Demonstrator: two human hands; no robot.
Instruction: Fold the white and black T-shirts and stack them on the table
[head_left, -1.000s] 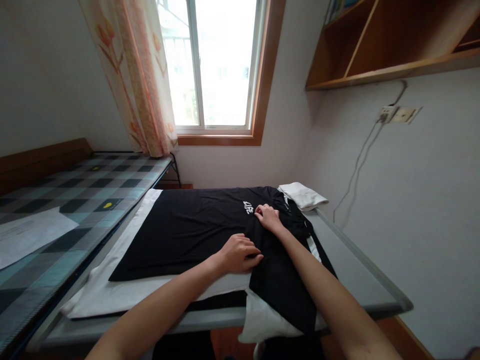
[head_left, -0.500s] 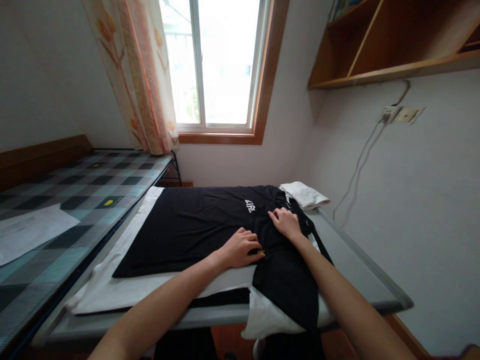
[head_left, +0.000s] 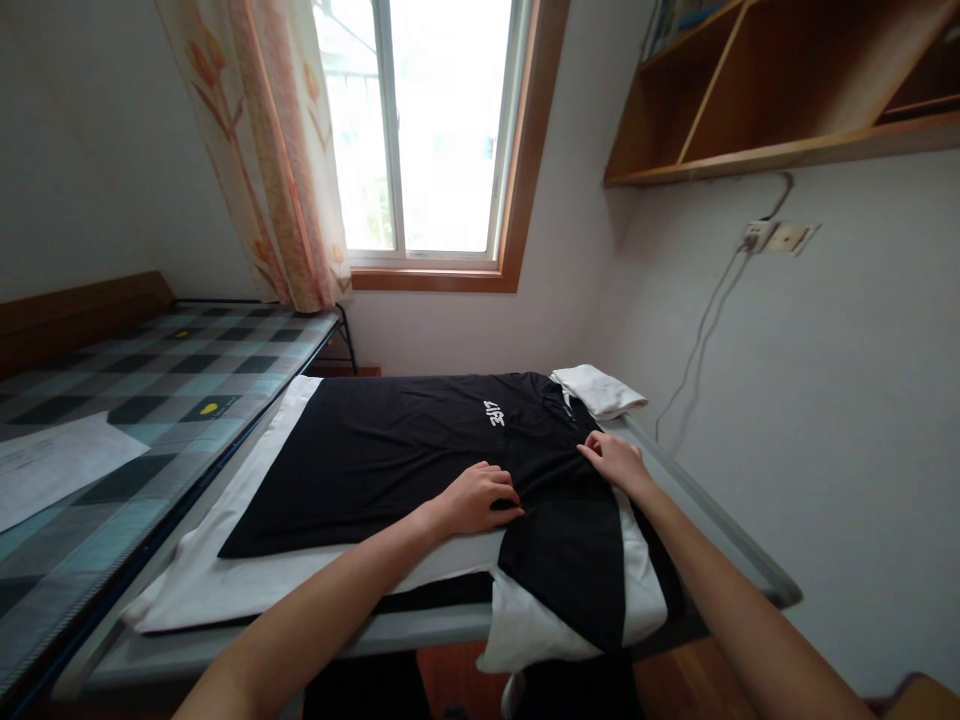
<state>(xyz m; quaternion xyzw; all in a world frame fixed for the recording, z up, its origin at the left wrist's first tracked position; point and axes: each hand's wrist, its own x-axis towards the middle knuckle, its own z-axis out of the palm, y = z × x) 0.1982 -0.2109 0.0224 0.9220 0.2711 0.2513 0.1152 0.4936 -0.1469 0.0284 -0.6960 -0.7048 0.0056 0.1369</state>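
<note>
A black T-shirt (head_left: 360, 460) with white lettering lies spread over a white garment (head_left: 285, 580), its hem to the left and collar to the right. My left hand (head_left: 478, 498) rests at its near side by the underarm, fingers curled and closed on the cloth. At the shoulder seam near the collar, my right hand (head_left: 616, 462) pinches the black fabric between thumb and fingers. The black sleeve droops toward me over the table's near edge, with a white sleeve (head_left: 517, 630) beneath it.
The clothes lie on a grey-edged table (head_left: 720, 500). A folded white cloth (head_left: 600, 390) sits at the far right corner. Left is a bed with a checked mattress (head_left: 247, 350) and a paper sheet (head_left: 67, 460). A wooden shelf (head_left: 750, 150) hangs upper right above a socket (head_left: 761, 236).
My right hand has moved right, from the upper chest to the shoulder of the black T-shirt. My left hand stays at the underarm. The view has shifted slightly.
</note>
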